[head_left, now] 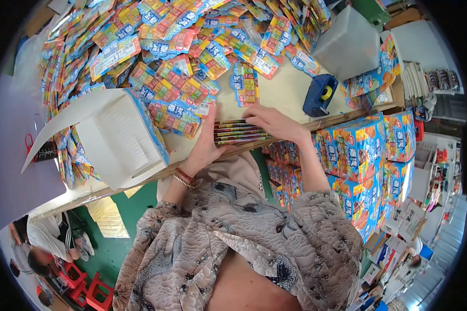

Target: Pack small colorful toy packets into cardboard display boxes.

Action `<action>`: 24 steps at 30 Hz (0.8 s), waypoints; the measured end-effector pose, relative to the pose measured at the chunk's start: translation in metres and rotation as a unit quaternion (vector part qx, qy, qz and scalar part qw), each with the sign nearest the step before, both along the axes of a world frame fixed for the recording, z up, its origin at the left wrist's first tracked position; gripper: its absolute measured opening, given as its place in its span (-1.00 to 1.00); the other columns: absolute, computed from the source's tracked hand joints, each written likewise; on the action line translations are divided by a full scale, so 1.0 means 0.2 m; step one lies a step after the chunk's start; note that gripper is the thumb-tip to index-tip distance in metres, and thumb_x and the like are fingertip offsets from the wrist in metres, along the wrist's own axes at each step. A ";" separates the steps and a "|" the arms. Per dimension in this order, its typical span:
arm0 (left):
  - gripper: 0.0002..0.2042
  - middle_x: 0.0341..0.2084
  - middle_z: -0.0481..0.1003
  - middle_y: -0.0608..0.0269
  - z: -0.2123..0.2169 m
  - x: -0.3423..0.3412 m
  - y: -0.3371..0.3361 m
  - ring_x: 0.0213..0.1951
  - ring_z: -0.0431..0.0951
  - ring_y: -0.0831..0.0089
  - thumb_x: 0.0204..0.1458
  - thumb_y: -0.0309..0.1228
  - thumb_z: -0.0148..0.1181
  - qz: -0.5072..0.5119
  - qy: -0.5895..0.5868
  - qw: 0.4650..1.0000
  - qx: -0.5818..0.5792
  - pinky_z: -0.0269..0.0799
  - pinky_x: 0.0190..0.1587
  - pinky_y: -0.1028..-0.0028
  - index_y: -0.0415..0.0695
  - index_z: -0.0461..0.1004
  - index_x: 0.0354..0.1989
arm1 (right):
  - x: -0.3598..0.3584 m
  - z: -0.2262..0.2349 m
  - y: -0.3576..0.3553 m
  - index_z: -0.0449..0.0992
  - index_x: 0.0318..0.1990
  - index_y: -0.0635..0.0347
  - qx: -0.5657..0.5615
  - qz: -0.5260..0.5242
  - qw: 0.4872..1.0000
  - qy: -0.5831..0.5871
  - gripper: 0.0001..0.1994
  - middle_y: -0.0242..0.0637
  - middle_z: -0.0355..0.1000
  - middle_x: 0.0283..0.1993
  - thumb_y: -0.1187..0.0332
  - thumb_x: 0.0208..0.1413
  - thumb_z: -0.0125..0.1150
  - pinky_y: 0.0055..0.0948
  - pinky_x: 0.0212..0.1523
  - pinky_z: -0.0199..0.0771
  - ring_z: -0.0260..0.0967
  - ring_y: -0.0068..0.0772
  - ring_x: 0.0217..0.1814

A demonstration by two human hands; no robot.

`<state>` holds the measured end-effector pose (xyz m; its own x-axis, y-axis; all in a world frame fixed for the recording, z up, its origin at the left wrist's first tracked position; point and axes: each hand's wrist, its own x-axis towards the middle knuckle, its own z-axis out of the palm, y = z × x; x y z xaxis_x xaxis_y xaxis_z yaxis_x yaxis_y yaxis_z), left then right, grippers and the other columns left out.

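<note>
Clasping a stack of colourful flat packets (236, 132) at the near edge of the table (288, 101): left hand (205, 149) at its left end, right hand (279, 124) at its right, blue tape dispenser (319, 95) farther right.

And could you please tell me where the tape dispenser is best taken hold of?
The tape dispenser is probably best gripped across its blue body, clear of the yellow roll, coming from the table's front edge: it stands near that edge, with the bin behind.
</note>
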<state>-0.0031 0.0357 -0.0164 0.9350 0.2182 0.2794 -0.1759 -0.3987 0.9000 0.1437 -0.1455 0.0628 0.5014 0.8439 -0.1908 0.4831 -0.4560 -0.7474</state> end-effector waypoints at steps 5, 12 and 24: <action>-0.28 -0.01 0.32 0.09 0.02 0.02 0.05 0.11 0.33 0.29 -0.19 -0.57 0.39 -0.124 0.090 0.987 -0.055 0.24 0.17 0.36 -0.20 0.14 0.20 | 0.27 -0.10 0.08 0.46 -0.13 0.16 0.055 0.086 0.972 -0.212 -0.79 -0.28 0.36 0.14 0.38 0.05 0.13 -0.31 0.19 0.20 0.23 -0.19 0.21; -0.44 -0.08 0.32 0.17 0.04 0.00 0.04 -0.01 0.39 0.39 -0.14 -0.53 0.38 -0.137 0.079 0.984 -0.087 0.35 0.04 0.44 -0.23 0.26 0.06 | 0.58 -0.19 0.16 0.45 -0.29 0.15 -0.025 0.305 0.803 -0.511 -0.73 -0.24 0.32 -0.01 0.22 -0.11 0.27 -0.30 0.07 0.25 0.19 -0.24 0.16; -0.38 0.32 -0.08 -0.21 0.00 0.01 0.06 0.30 0.03 -0.07 -0.27 -0.38 0.47 -0.064 0.023 0.996 0.059 0.03 0.27 0.14 -0.12 0.29 0.02 | 0.19 -0.30 0.10 0.41 -0.31 0.23 0.021 -0.080 0.996 -0.033 -0.66 -0.12 0.30 -0.14 0.25 -0.19 0.38 -0.27 0.01 0.30 0.25 -0.11 -0.05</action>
<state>-0.0006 0.0472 -0.0155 0.9653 0.0647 0.2530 -0.1922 -0.4796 0.8562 0.1816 -0.1263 0.0027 0.6412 0.7581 -0.1190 0.4554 -0.5008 -0.7361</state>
